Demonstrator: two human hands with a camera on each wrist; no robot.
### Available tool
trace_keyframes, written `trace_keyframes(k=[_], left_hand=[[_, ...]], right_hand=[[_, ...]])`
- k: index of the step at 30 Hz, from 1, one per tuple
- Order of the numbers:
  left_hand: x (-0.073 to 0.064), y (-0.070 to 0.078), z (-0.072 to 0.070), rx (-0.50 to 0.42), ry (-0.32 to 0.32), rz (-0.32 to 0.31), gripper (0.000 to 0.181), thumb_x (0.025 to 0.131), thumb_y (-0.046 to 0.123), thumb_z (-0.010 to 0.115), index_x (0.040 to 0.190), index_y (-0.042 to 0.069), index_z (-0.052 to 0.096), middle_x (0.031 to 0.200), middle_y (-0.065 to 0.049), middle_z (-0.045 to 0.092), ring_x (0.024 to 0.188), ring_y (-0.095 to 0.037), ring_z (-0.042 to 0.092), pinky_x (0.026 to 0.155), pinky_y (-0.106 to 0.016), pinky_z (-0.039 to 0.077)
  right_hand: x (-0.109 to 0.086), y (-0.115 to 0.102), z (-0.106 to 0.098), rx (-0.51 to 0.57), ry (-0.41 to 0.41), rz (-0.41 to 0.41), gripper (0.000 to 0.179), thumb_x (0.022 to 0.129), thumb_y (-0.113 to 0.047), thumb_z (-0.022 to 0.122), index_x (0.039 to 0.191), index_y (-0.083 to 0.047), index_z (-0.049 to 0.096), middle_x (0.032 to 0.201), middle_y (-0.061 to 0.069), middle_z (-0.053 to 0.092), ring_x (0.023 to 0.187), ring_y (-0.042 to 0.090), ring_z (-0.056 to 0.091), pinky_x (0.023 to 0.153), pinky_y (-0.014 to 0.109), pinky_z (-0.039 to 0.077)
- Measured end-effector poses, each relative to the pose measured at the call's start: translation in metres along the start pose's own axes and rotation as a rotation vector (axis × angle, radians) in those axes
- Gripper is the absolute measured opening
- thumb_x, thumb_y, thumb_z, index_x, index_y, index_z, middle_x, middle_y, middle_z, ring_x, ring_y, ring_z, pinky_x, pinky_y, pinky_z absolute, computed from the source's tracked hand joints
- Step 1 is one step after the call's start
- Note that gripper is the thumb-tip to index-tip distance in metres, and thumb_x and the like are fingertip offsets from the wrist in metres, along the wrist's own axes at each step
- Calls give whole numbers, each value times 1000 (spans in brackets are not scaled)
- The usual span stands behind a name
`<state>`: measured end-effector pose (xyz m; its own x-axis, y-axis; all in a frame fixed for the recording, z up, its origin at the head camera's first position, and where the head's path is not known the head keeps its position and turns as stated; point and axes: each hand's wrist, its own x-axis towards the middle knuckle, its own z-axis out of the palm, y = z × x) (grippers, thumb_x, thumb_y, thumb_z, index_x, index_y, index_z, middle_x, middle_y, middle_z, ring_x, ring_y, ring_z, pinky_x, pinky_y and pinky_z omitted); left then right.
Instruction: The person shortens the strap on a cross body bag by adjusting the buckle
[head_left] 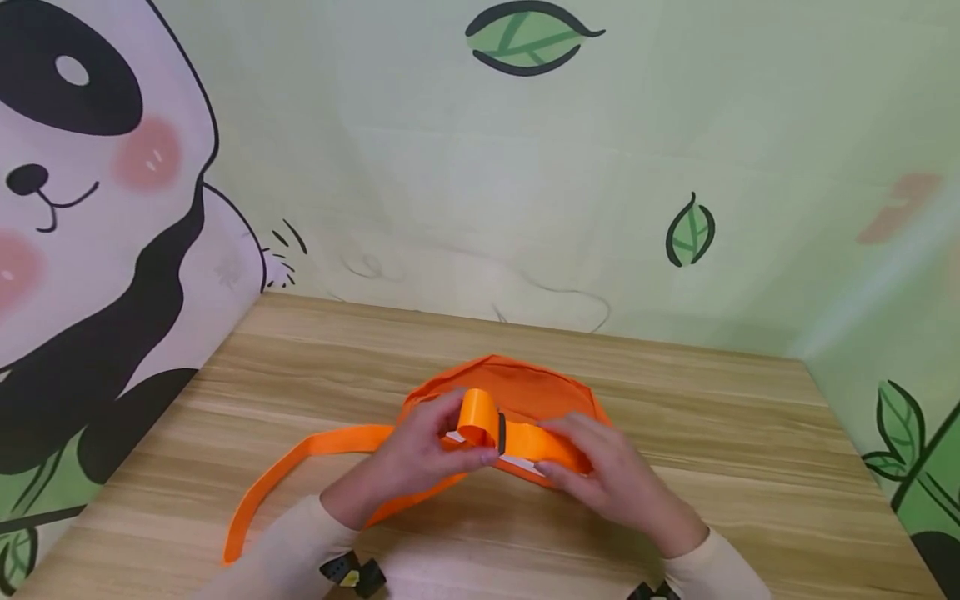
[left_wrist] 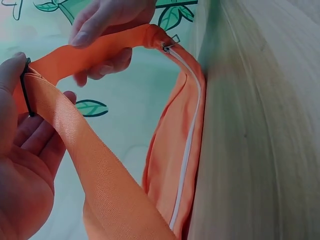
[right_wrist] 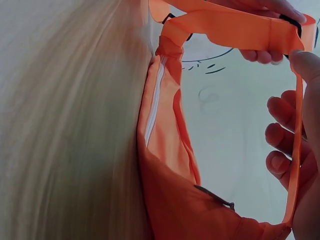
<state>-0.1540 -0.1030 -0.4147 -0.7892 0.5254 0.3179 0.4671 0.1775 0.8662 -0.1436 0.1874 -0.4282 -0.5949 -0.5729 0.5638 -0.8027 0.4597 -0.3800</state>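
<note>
The orange waist bag [head_left: 525,385] rests on the wooden desk [head_left: 720,417], beneath the two hands, and its white zipper [left_wrist: 189,145] is visible along one edge. The left hand [head_left: 416,454] has its fingers clamped on the orange strap [head_left: 553,442] at the black slider [head_left: 502,433], beside a small loop of the webbing, while the right hand [head_left: 622,479] pinches the same strap nearer to the bag, between thumb and fingers.

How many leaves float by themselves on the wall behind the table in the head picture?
2. One leaf is at the top, above the orange bag. A smaller leaf is lower, farther right. More could be out of view.
</note>
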Motion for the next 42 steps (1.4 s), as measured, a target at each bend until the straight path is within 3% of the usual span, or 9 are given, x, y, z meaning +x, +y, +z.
trace_keyframes(k=[5, 11, 17, 23, 30, 33, 37, 42], left_hand=[[3, -1, 4, -9, -23, 23, 39, 92, 15, 87, 125, 15, 66, 113, -1, 70, 100, -16, 68, 92, -31, 62], [5, -2, 9, 78, -55, 38, 40, 91, 23, 89, 123, 19, 65, 116, 3, 73, 105, -12, 69, 95, -31, 62], [8, 1, 11, 132, -97, 24, 43, 90, 25, 89, 124, 17, 64, 116, 2, 73, 111, -14, 71, 100, -33, 61], [9, 4, 13, 250, -157, -10, 58, 93, 31, 85, 139, 15, 55, 126, 3, 72, 117, -14, 70, 108, -37, 59], [11, 1, 11, 295, -201, 56, 76, 90, 34, 86, 151, 14, 45, 130, 4, 70, 110, -11, 67, 106, -34, 58], [11, -2, 11, 337, -216, 51, 73, 87, 36, 90, 147, 15, 54, 132, 5, 70, 114, -10, 67, 108, -34, 57], [7, -5, 12, 438, -202, 43, 52, 89, 34, 91, 133, 17, 69, 124, 5, 74, 110, -11, 69, 104, -34, 58], [3, -5, 10, 479, -178, 20, 43, 92, 33, 88, 128, 18, 71, 120, 5, 77, 106, -10, 70, 102, -34, 60]], right_hand=[[6, -4, 4, 34, -16, -9, 36, 100, -28, 80, 131, -11, 70, 113, -1, 74, 93, 9, 64, 78, 25, 57], [11, -11, 4, 55, -42, 30, 41, 96, -23, 84, 133, -14, 71, 104, -7, 68, 85, 2, 52, 69, 17, 46], [12, -12, 2, 42, -85, 56, 44, 97, -29, 82, 136, -10, 71, 103, -5, 67, 88, 4, 53, 72, 19, 48], [14, -13, 2, 37, -82, 19, 52, 98, -39, 78, 137, -5, 70, 100, -4, 65, 86, 3, 51, 71, 17, 47], [13, -11, 5, 72, -58, 12, 51, 95, -33, 85, 136, -5, 70, 96, -4, 64, 82, 3, 50, 67, 16, 46], [13, -10, 6, 88, -45, 25, 48, 94, -29, 87, 134, -8, 71, 99, -4, 68, 84, 4, 53, 68, 18, 48], [12, -8, 6, 107, -22, 26, 45, 91, -25, 90, 129, -11, 72, 105, -1, 72, 87, 7, 58, 71, 22, 53], [10, -5, 6, 114, -7, 11, 43, 88, -23, 91, 125, -12, 72, 105, -1, 73, 89, 8, 62, 74, 24, 55]])
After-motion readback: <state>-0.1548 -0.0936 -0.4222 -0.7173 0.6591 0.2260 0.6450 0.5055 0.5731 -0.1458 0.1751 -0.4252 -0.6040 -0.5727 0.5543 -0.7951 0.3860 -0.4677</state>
